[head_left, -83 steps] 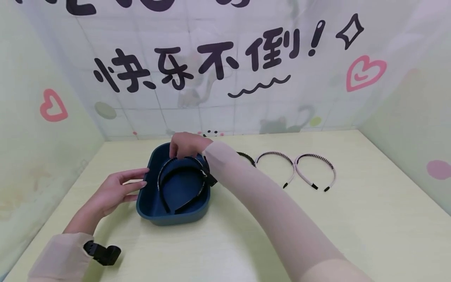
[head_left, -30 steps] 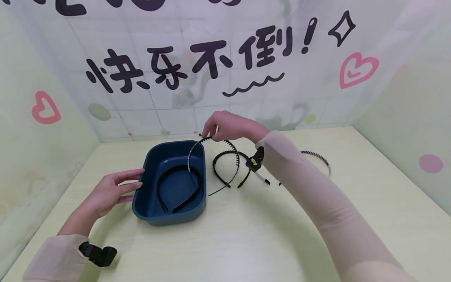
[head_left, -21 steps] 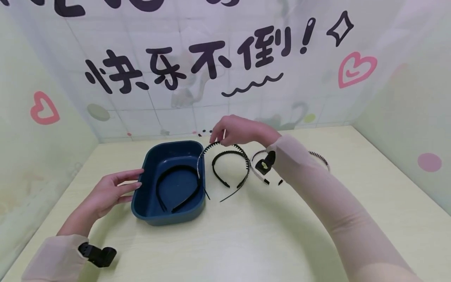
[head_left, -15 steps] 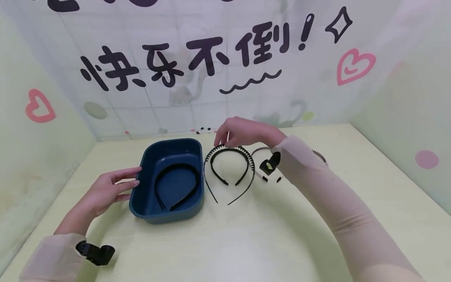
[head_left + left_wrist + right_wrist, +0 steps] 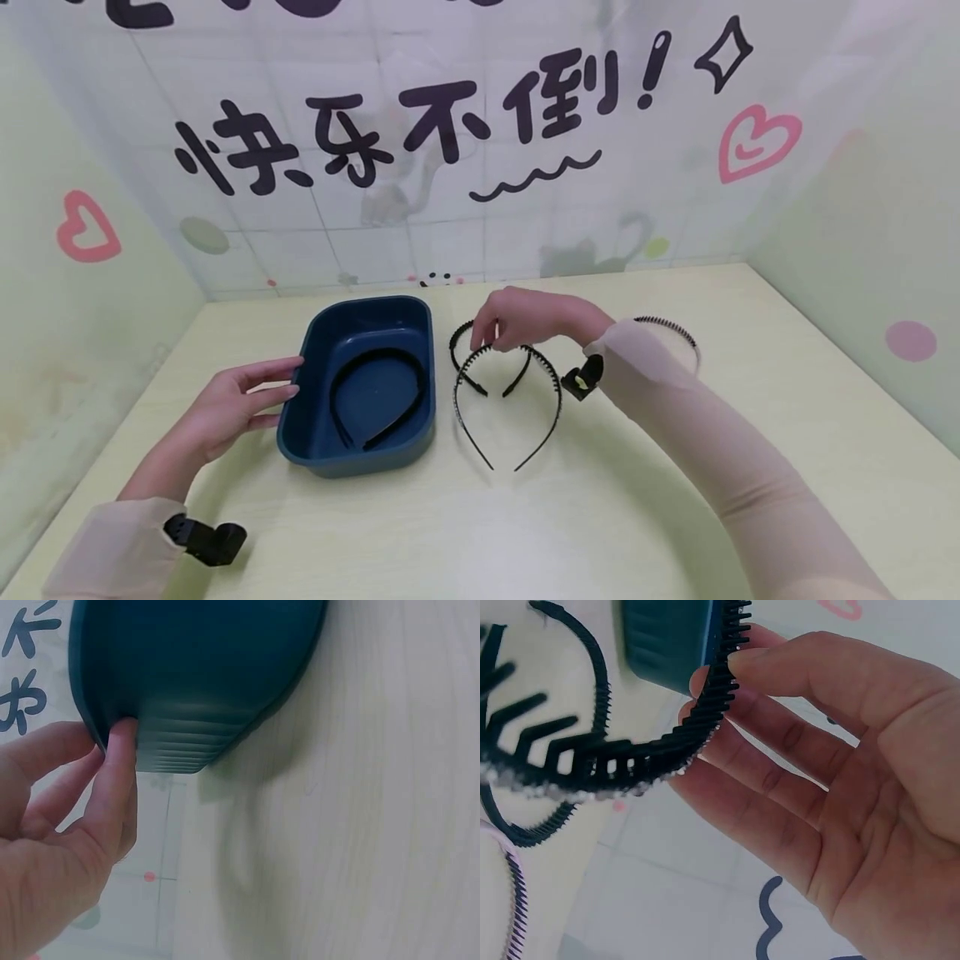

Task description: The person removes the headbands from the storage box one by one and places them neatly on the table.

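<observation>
My left hand (image 5: 228, 410) touches the left side of a dark blue bin (image 5: 431, 400) with nearly straight fingers, and the left wrist view shows its fingertips at the wall (image 5: 195, 712). A black headband (image 5: 378, 354) lies in the bin. My right hand (image 5: 528, 318) pinches the top of a toothed black headband (image 5: 558, 396) with a sparkly outer edge, right of the bin, its ends pointing toward me. In the right wrist view, thumb and fingers hold this band (image 5: 712, 697). Another black headband (image 5: 456, 354) lies behind it, partly hidden by the hand.
At the right, a pale pink toothed headband (image 5: 670, 323) lies on the table (image 5: 810, 433), partly covered by my right sleeve. The right wrist view also shows a pink headband (image 5: 514, 889). A printed white backdrop (image 5: 442, 208) stands behind the table.
My right hand has lifted the sparkly headband out of the bin, moved it right, then brought it nearer to me. My left hand has stayed at the bin.
</observation>
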The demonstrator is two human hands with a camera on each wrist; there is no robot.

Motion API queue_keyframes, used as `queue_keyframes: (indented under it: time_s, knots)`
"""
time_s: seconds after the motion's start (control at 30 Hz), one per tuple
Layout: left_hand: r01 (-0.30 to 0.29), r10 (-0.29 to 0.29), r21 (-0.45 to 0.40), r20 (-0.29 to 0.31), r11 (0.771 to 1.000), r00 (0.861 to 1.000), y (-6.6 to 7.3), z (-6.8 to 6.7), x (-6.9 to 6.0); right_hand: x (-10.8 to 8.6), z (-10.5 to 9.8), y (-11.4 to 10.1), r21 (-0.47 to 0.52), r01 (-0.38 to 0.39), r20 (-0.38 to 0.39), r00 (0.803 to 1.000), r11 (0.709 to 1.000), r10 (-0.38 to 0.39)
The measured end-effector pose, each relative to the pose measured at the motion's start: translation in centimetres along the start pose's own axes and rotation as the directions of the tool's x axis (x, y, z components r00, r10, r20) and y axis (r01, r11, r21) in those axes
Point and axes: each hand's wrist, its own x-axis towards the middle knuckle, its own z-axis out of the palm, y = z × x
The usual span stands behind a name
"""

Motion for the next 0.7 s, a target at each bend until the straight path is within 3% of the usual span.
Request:
queue_keyframes:
  time_s: [0.7]
  knots:
    - [-0.004, 0.004, -0.007, 0.004, 1.0, 1.0, 0.0, 0.1, -0.1, 1.6, 3.2, 0.9, 0.049, 0.052, 0.116, 0.992, 0.997, -0.058]
